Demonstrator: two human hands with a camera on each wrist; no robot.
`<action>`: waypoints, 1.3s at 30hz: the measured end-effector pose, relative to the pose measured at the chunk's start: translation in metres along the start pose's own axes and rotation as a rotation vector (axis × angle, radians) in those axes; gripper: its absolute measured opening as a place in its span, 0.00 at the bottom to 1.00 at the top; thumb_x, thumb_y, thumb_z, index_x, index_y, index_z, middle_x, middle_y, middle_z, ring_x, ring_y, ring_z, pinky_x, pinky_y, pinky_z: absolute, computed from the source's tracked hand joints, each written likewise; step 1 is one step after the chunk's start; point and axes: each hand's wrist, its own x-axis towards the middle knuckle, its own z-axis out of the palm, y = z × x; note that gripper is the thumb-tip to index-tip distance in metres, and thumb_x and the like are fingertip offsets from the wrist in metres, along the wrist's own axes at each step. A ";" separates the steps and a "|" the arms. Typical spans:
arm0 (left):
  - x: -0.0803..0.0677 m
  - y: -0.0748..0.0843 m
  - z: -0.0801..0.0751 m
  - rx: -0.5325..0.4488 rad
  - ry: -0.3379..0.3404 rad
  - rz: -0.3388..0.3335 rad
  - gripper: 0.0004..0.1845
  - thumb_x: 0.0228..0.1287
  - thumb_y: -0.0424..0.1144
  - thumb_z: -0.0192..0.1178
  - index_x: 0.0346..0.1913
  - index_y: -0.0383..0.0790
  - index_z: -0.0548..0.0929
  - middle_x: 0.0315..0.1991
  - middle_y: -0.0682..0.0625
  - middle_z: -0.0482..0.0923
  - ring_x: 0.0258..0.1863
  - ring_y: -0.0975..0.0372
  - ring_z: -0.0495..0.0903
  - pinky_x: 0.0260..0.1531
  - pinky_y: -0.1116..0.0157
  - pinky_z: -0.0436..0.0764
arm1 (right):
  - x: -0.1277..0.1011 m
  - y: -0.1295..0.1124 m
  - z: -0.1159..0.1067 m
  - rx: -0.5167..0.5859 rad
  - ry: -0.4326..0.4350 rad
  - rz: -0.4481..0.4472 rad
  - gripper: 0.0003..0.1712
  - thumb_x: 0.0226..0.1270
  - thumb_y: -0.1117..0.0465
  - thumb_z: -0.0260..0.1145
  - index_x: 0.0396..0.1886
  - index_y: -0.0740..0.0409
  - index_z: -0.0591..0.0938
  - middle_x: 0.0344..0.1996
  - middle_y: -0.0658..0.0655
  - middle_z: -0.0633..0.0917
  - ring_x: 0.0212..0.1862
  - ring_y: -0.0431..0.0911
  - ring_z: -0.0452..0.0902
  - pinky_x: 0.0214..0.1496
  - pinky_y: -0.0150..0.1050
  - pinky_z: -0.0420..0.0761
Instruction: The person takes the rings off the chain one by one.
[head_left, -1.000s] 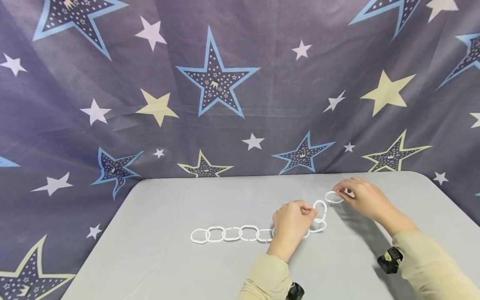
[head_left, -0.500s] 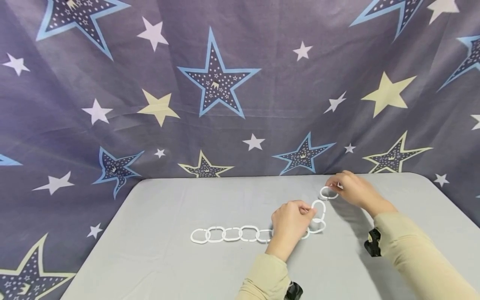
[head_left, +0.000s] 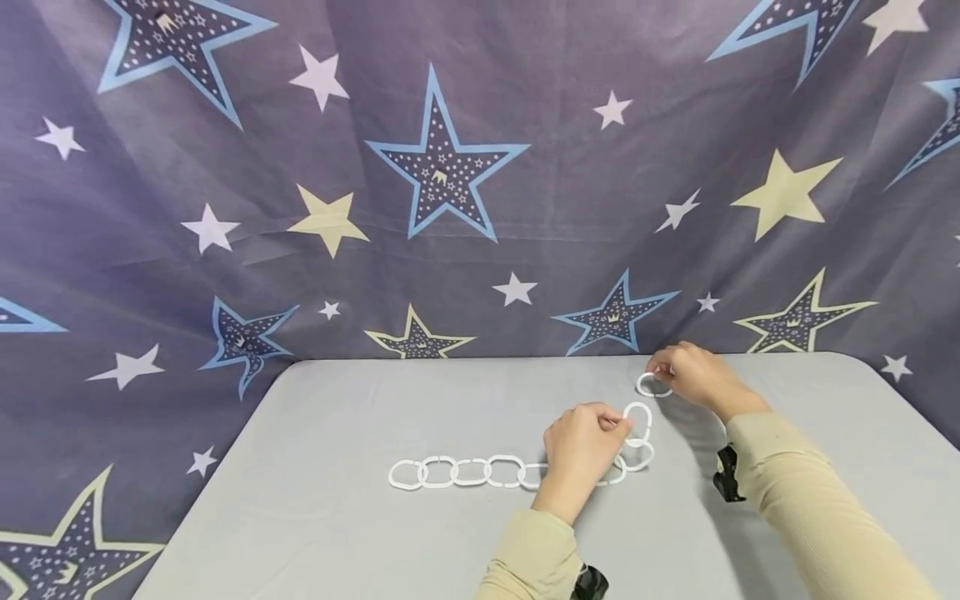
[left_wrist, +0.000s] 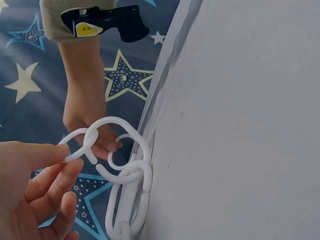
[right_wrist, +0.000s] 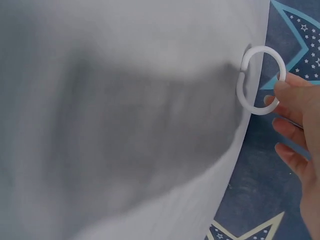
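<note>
- Risk: the loose link could be dropped or twisted, since it is gripped at one side only, by the fingertips.
- Risk: the chain could be unhooked if it is tugged; gaps are seen in several of its links.
- Risk: if link and chain were brought together, solid rim could be met instead of a gap, should either be badly turned.
- Appearance: white, smooth rounded links; those of the chain are interlocked in a row.
- Location: the chain is laid along the grey table, its end raised; the loose link is held near that end, apart from it.
- Left hand: a chain link is pinched between thumb and finger.
- Right hand: the loose link is pinched; the remaining fingers are bent.
</note>
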 end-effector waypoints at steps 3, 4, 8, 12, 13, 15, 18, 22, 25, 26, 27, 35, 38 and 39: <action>0.000 0.000 -0.001 -0.003 0.005 -0.008 0.02 0.55 0.52 0.71 0.28 0.63 0.89 0.21 0.74 0.78 0.25 0.72 0.78 0.30 0.68 0.72 | 0.001 0.003 0.005 0.031 0.016 0.007 0.07 0.58 0.71 0.69 0.34 0.56 0.88 0.30 0.54 0.86 0.37 0.55 0.80 0.44 0.56 0.78; 0.000 0.000 -0.001 -0.001 0.006 -0.012 0.02 0.55 0.52 0.71 0.28 0.63 0.89 0.21 0.74 0.78 0.25 0.72 0.78 0.30 0.68 0.72 | 0.001 0.004 0.007 0.041 0.020 0.005 0.07 0.58 0.71 0.69 0.34 0.57 0.88 0.29 0.54 0.86 0.36 0.55 0.80 0.43 0.55 0.79; 0.000 -0.001 -0.001 0.008 0.008 -0.011 0.03 0.55 0.53 0.70 0.29 0.63 0.89 0.21 0.74 0.78 0.25 0.72 0.78 0.30 0.68 0.72 | -0.001 0.008 0.015 0.047 0.035 0.016 0.08 0.58 0.72 0.69 0.34 0.58 0.89 0.29 0.54 0.86 0.36 0.55 0.81 0.42 0.53 0.79; -0.001 -0.001 -0.001 0.007 0.007 -0.004 0.03 0.56 0.53 0.70 0.29 0.63 0.89 0.21 0.74 0.78 0.26 0.72 0.79 0.30 0.68 0.73 | -0.003 0.013 0.022 0.047 0.049 0.031 0.07 0.58 0.72 0.70 0.33 0.59 0.89 0.30 0.55 0.87 0.36 0.55 0.82 0.42 0.53 0.80; -0.001 -0.001 -0.001 0.004 0.008 -0.005 0.02 0.56 0.53 0.70 0.29 0.63 0.89 0.21 0.74 0.78 0.26 0.72 0.79 0.30 0.68 0.73 | -0.003 0.013 0.023 0.050 0.052 0.036 0.07 0.58 0.72 0.70 0.33 0.59 0.89 0.31 0.55 0.88 0.36 0.54 0.83 0.42 0.53 0.80; -0.001 -0.001 -0.001 0.002 0.010 -0.007 0.02 0.55 0.53 0.70 0.29 0.63 0.89 0.21 0.74 0.78 0.26 0.72 0.78 0.30 0.68 0.73 | -0.003 0.015 0.025 0.055 0.055 0.046 0.06 0.58 0.72 0.70 0.33 0.59 0.89 0.31 0.56 0.88 0.35 0.54 0.83 0.41 0.53 0.80; -0.001 0.000 -0.002 0.004 0.012 -0.007 0.02 0.55 0.52 0.70 0.29 0.63 0.89 0.21 0.74 0.78 0.25 0.72 0.78 0.30 0.68 0.73 | -0.003 0.015 0.027 0.061 0.055 0.070 0.05 0.59 0.71 0.70 0.32 0.60 0.89 0.31 0.56 0.87 0.35 0.54 0.82 0.41 0.53 0.79; 0.000 0.000 -0.002 0.006 0.007 -0.006 0.02 0.56 0.53 0.70 0.29 0.63 0.89 0.21 0.74 0.78 0.26 0.72 0.78 0.30 0.68 0.72 | -0.003 0.016 0.028 0.067 0.049 0.096 0.03 0.59 0.69 0.71 0.32 0.60 0.88 0.30 0.55 0.86 0.34 0.51 0.81 0.41 0.53 0.79; 0.000 0.000 -0.002 0.003 0.003 -0.008 0.03 0.56 0.53 0.70 0.30 0.63 0.90 0.21 0.74 0.78 0.26 0.72 0.78 0.30 0.68 0.72 | -0.004 0.016 0.028 0.074 0.047 0.100 0.02 0.59 0.68 0.71 0.33 0.61 0.88 0.28 0.53 0.85 0.32 0.49 0.80 0.41 0.53 0.78; 0.000 0.000 -0.002 0.002 0.003 -0.010 0.03 0.56 0.53 0.70 0.30 0.63 0.90 0.21 0.74 0.78 0.26 0.72 0.78 0.30 0.68 0.73 | -0.005 0.016 0.028 0.077 0.049 0.101 0.02 0.59 0.68 0.71 0.33 0.61 0.88 0.29 0.54 0.85 0.32 0.49 0.79 0.41 0.53 0.78; 0.000 0.000 -0.002 0.001 0.003 -0.011 0.03 0.55 0.53 0.70 0.30 0.62 0.90 0.21 0.74 0.78 0.26 0.72 0.78 0.30 0.68 0.72 | -0.005 0.016 0.027 0.086 0.051 0.102 0.03 0.60 0.68 0.71 0.33 0.61 0.88 0.29 0.54 0.85 0.32 0.49 0.80 0.41 0.53 0.78; 0.001 0.000 -0.002 0.007 0.005 -0.005 0.03 0.55 0.52 0.71 0.30 0.62 0.90 0.22 0.73 0.79 0.26 0.72 0.78 0.29 0.69 0.72 | -0.010 0.013 0.018 0.180 0.054 0.165 0.06 0.64 0.66 0.68 0.39 0.60 0.88 0.34 0.59 0.87 0.34 0.51 0.81 0.40 0.53 0.77; 0.001 0.000 -0.001 0.011 0.007 -0.001 0.03 0.55 0.52 0.71 0.31 0.62 0.90 0.22 0.73 0.79 0.26 0.72 0.79 0.29 0.69 0.72 | -0.012 0.010 0.014 0.215 0.049 0.169 0.07 0.64 0.67 0.68 0.40 0.62 0.87 0.33 0.58 0.87 0.36 0.52 0.81 0.41 0.53 0.78; 0.001 0.000 -0.001 0.013 0.007 -0.001 0.03 0.55 0.52 0.71 0.31 0.62 0.90 0.22 0.73 0.80 0.26 0.72 0.79 0.29 0.69 0.72 | -0.013 0.009 0.013 0.225 0.047 0.164 0.07 0.63 0.68 0.68 0.40 0.62 0.87 0.32 0.58 0.87 0.35 0.52 0.81 0.41 0.53 0.78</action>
